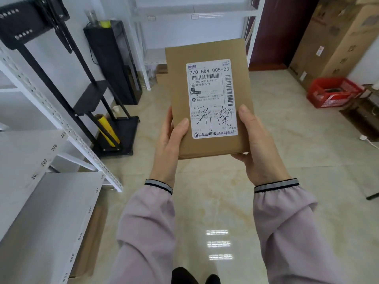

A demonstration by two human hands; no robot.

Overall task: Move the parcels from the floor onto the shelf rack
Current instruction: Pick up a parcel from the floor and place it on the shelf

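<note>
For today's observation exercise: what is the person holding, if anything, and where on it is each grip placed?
A flat brown parcel, label facing up. The left hand holds its lower left edge, the right hand its lower right edge and corner, thumbs on top.

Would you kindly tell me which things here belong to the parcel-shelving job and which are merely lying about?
Job: brown parcel, held by left hand and right hand; white shelf rack.
Lying about: red crate, yellow roll, black stand, large cartons.
</note>
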